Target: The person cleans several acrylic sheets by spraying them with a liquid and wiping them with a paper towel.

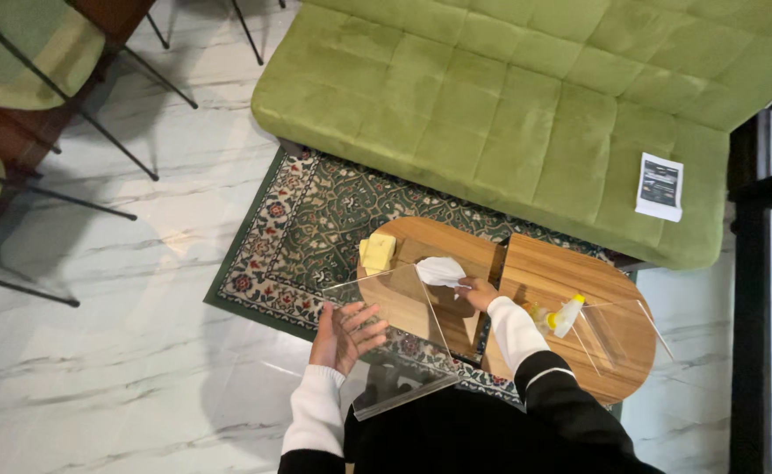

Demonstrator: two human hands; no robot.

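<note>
Seen from above, standing at a low oval wooden table (456, 241) made of two halves, set on a patterned green-and-cream rug (315, 211) over pale marble floor (122, 281).

Left hand (344, 335): fingers spread, palm flat against the near face of a clear square acrylic sheet (401, 338). The sheet stood tilted, its upper edge over the table's left half, its lower corner down toward the person's dark clothing. Hand was open, pressing rather than gripping.

Right hand (481, 293): closed on a crumpled white cloth (441, 270), which lay against the upper right part of the sheet, above the table's left half. Both sleeves white-cuffed, dark above.

The two hands were apart, one on each side of the sheet.

On the table's left end: a yellow sponge block (377, 252), just beside the sheet's top edge; touching or not, could not tell. On the right half: a spray bottle with a yellow nozzle (564, 316) lying on its side, near the right forearm, and a second clear sheet (623, 333) beside it.

Behind the table: a green tufted sofa (509, 96) with a small white-and-dark printed card (660, 186) on its right seat. Dark metal chair legs (78, 114) at upper left.
</note>
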